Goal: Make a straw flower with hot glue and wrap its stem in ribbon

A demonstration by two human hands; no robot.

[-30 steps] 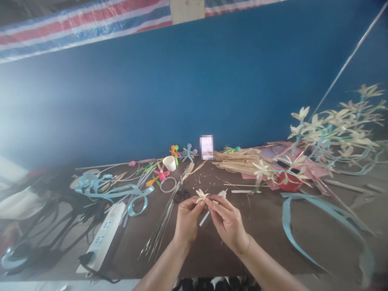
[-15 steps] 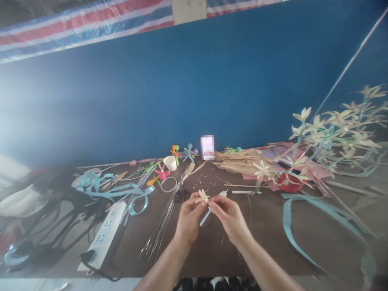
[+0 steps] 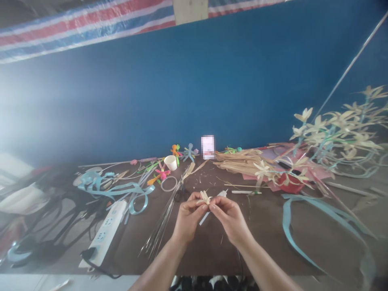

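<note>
Pale cream petals spread out from a small handmade flower [image 3: 205, 197] between my hands, above the brown table. My left hand [image 3: 189, 214] pinches the flower's base from the left, thumb against fingers. From the right, my right hand [image 3: 228, 214] pinches at the same base, its thumb tip almost meeting the left one. The fingers hide the flower's lower end. Under and behind the hands lies a white glue gun [image 3: 223, 193], partly covered, and a light blue strip [image 3: 205, 218] shows between the wrists. Dark-handled scissors [image 3: 181, 194] rest just beyond my left hand.
Thin metal wires [image 3: 160, 230] and a white power strip [image 3: 104, 234] lie to the left, with blue ribbon [image 3: 139, 192] behind. A paper cup [image 3: 170, 163] and dried husks [image 3: 239, 161] stand farther back. Finished flowers [image 3: 336, 125] rise at right.
Both hands stay pinched at the flower. It has turned slightly, its petals now more spread toward the camera, and the fingertips have shifted a little.
</note>
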